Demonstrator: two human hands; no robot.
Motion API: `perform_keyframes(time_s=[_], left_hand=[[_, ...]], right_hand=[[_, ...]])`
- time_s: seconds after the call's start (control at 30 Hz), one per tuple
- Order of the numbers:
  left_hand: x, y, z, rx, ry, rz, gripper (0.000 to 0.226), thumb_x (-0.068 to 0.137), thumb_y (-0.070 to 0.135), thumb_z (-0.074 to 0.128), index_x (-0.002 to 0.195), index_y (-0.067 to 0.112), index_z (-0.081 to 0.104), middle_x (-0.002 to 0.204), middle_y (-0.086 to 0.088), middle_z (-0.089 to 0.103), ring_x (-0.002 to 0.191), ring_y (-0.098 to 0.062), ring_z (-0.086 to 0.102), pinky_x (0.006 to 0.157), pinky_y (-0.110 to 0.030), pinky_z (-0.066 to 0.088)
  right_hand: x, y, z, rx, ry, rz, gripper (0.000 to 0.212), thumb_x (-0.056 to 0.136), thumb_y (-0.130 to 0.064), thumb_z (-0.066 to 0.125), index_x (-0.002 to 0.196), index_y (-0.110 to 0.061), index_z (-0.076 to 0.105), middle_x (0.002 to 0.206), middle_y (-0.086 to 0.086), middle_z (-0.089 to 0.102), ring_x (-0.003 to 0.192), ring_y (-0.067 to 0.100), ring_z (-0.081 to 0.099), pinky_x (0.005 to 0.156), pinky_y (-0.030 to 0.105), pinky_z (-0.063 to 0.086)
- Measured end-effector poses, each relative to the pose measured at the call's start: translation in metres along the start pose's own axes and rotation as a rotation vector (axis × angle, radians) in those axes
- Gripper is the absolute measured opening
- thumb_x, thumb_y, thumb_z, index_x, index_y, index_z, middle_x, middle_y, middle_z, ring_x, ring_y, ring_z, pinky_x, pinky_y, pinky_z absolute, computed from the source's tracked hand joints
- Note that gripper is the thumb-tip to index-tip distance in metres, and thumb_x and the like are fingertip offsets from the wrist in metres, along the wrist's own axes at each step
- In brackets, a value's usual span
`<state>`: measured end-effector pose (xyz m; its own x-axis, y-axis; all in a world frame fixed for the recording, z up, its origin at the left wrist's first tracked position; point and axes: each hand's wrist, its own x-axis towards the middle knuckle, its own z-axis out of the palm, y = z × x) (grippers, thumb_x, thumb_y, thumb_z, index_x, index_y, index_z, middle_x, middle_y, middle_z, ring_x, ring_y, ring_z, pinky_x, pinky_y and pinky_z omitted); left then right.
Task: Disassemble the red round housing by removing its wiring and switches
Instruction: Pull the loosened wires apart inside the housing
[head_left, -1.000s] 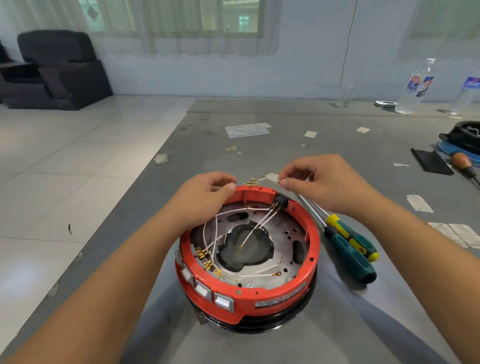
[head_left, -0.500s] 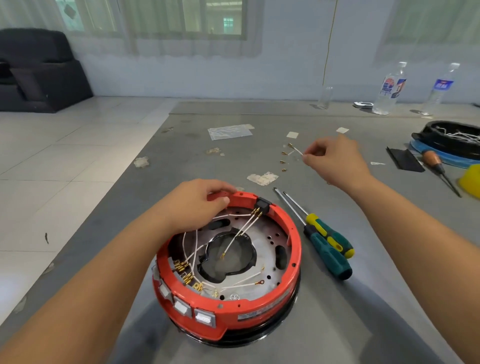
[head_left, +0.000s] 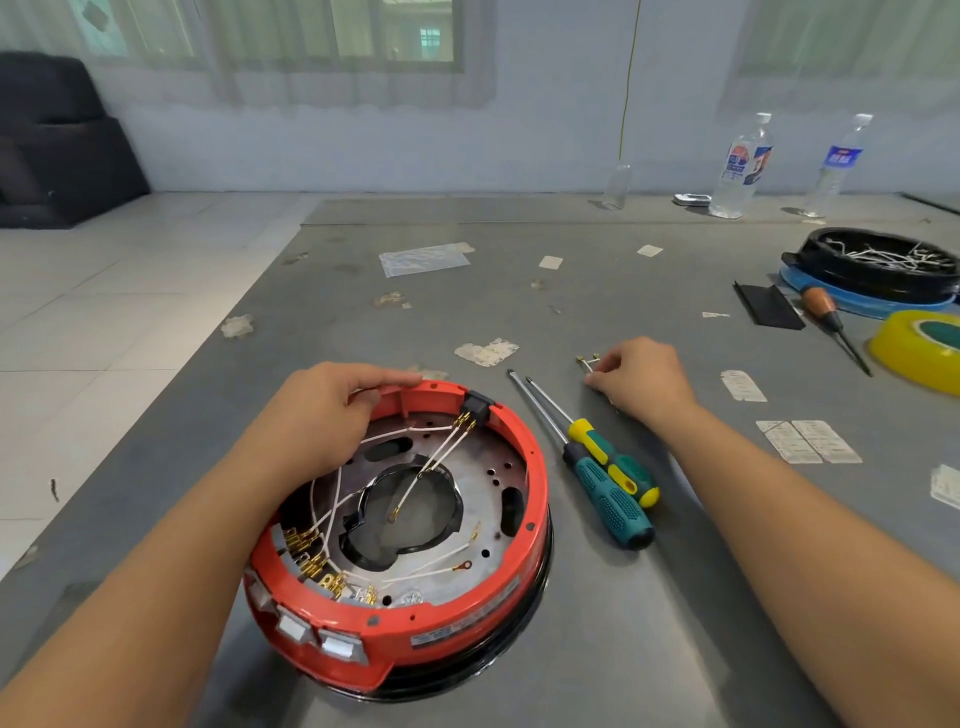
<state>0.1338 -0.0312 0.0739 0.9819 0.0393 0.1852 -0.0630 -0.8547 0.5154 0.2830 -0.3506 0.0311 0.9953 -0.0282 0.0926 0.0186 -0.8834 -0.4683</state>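
Resting on the near middle of the matte grey tabletop (head_left: 519, 649), the red round housing (head_left: 467, 613) is a glossy plastic ring seated on a black base, with a perforated dull metal plate inside around a dark, irregular central opening. Thin white wires (head_left: 415, 483) with brass-coloured terminals cross the plate; several run to a small black switch (head_left: 477, 405) clipped into the far rim, and a row of brass connectors (head_left: 311, 556) sits behind the square white-faced switches (head_left: 335, 644) on the near-left wall. The left hand (head_left: 322, 415) lies over the far-left rim, its fingers (head_left: 379, 382) curled and gripping the red edge. The right hand (head_left: 641, 376) rests on the tabletop well to the right of the housing, its fingers (head_left: 597, 382) pressed together and pinching a short loose wire (head_left: 588, 361) with small brass ends that lies against the surface. Between housing and right hand lie two screwdrivers (head_left: 602, 467) side by side, touching, with slim steel shafts and ribbed teal-and-yellow rubbery handles. Farther right are a yellow tape roll (head_left: 904, 358), a wooden-handled tool (head_left: 826, 306) and a black round tray (head_left: 831, 260) holding white wires. Two clear plastic bottles (head_left: 740, 171) stand at the far edge.
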Motion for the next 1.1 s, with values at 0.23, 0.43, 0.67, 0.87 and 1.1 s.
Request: perform_keyframes(time_s=[0.23, 0.43, 0.67, 0.87, 1.1], left_hand=[[0.0, -0.001, 0.001, -0.005, 0.011, -0.021, 0.047, 0.106, 0.012, 0.052, 0.114, 0.055, 0.071, 0.055, 0.033, 0.059, 0.046, -0.004, 0.052, 0.049, -0.015, 0.041], [0.003, -0.001, -0.009, 0.005, -0.036, -0.052, 0.046, 0.105, 0.014, 0.056, 0.109, 0.058, 0.071, 0.11, 0.01, 0.076, 0.078, -0.019, 0.069, 0.075, -0.035, 0.059], [-0.005, -0.017, -0.015, 0.019, 0.045, -0.101, 0.042, 0.103, 0.014, 0.059, 0.113, 0.052, 0.073, 0.113, 0.004, 0.075, 0.08, -0.008, 0.057, 0.065, -0.018, 0.041], [-0.018, -0.015, -0.013, 0.013, 0.101, -0.136, 0.045, 0.096, 0.007, 0.054, 0.12, 0.041, 0.073, 0.112, 0.011, 0.074, 0.076, 0.008, 0.051, 0.063, -0.007, 0.033], [-0.03, -0.018, -0.011, 0.083, 0.048, -0.166, 0.053, 0.096, 0.011, 0.045, 0.133, 0.045, 0.062, 0.118, -0.002, 0.073, 0.082, -0.018, 0.06, 0.072, -0.03, 0.047]], right_hand=[[-0.002, 0.001, 0.0, 0.025, -0.021, 0.0, 0.021, 0.09, -0.04, 0.072, 0.101, -0.022, 0.077, 0.104, 0.004, 0.073, 0.097, 0.023, 0.063, 0.076, 0.032, 0.051], [-0.037, -0.03, -0.022, 0.088, 0.034, -0.183, 0.031, 0.093, -0.045, 0.065, 0.116, -0.024, 0.069, 0.107, -0.003, 0.069, 0.101, 0.017, 0.064, 0.084, 0.032, 0.052], [-0.108, -0.085, -0.04, -0.008, -0.517, -0.433, 0.052, 0.085, -0.078, 0.054, 0.12, -0.042, 0.063, 0.103, -0.022, 0.067, 0.086, 0.005, 0.068, 0.081, 0.026, 0.052], [-0.109, -0.103, -0.032, -0.121, -0.457, -0.441, 0.021, 0.093, -0.038, 0.059, 0.111, -0.029, 0.067, 0.095, -0.007, 0.069, 0.092, 0.018, 0.062, 0.078, 0.031, 0.05], [-0.101, -0.11, -0.02, -0.112, -0.415, -0.53, 0.034, 0.1, -0.023, 0.048, 0.128, -0.032, 0.064, 0.119, 0.0, 0.07, 0.109, 0.023, 0.06, 0.092, 0.036, 0.05]])
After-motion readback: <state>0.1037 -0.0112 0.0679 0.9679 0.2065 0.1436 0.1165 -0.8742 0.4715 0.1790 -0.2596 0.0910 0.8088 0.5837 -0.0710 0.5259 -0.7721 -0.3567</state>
